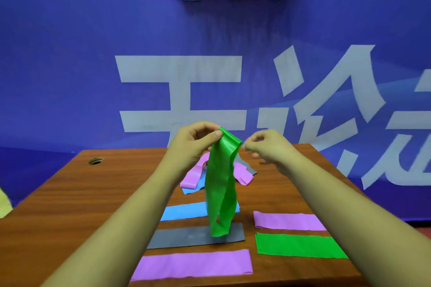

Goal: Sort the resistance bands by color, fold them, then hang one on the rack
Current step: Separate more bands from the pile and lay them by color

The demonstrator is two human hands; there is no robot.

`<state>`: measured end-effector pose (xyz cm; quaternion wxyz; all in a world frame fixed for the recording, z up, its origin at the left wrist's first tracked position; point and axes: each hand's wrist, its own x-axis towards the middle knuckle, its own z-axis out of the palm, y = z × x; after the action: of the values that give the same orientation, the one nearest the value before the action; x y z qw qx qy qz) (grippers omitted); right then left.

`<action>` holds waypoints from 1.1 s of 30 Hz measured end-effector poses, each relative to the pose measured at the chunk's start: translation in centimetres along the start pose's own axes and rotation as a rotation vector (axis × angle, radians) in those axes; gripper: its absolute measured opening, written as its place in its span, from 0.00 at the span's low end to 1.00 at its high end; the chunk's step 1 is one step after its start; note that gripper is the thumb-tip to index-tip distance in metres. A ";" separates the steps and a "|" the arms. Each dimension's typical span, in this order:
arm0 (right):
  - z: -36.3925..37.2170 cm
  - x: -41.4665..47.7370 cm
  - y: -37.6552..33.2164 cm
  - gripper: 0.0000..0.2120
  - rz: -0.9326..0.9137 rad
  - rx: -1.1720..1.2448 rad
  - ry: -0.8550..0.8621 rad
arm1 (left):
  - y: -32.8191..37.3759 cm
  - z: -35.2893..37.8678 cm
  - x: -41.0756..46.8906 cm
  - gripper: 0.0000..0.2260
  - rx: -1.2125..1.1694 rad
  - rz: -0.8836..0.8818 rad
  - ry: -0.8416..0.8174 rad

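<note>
- Right at the centre, a glossy green band (221, 184) hangs in the air over the table, a limp loop with soft vertical creases and a rounded fold at the bottom.
- Its top edge is pinched between thumb and fingers of the left hand (196, 138); that grip is firm on the band's upper left corner.
- At 3 o'clock from the band's top, the right hand (263, 147) sits just beside the other corner, fingers curled; it is motion-blurred, so I cannot tell whether it touches the band.
- Below the hanging loop, flat folded strips lie on the wood: a blue strip (184, 212), partly covered by the green loop, and a matte grey strip (186, 236) under the loop's lower end.
- At 6 o'clock, near the table's front edge, a long purple strip (193, 263) lies flat.
- At 4 o'clock, a shorter purple strip (289, 221) lies just above a folded green strip (298, 246), close but apart.
- Behind the loop, at 12 o'clock on the table, an unsorted pile (242, 173) shows crumpled purple, a blue corner and a grey edge, mostly hidden by the band and the left wrist.
- All of this rests on the wood-grain table (70, 193), with a round cable hole (95, 160) at 10 o'clock.
- Behind, a blue banner (93, 53) carries large pale characters, cut off at the right.
</note>
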<state>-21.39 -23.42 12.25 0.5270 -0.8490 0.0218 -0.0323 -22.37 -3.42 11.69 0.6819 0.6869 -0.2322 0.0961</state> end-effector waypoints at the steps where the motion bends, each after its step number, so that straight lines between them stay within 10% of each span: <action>1: -0.4 -0.5 -0.6 0.05 -0.107 0.061 0.031 | 0.3 0.3 0.0 0.03 0.012 0.004 0.006; 6: -1.5 -2.8 -3.1 0.11 -0.402 0.037 -0.188 | 1.1 1.3 0.2 0.04 0.076 0.033 0.025; 13: -1.5 -2.6 -3.6 0.08 -0.571 -0.260 -0.062 | 0.4 1.9 -0.1 0.02 0.163 0.063 0.105; 33: -4.2 -1.1 -2.4 0.03 -0.260 0.114 0.066 | -4.7 6.3 -2.6 0.08 -0.170 -0.268 -0.219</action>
<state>-22.84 -26.08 16.20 0.5649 -0.8117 -0.0729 -0.1292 -23.67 -9.34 5.99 0.7149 0.6579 -0.2187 -0.0911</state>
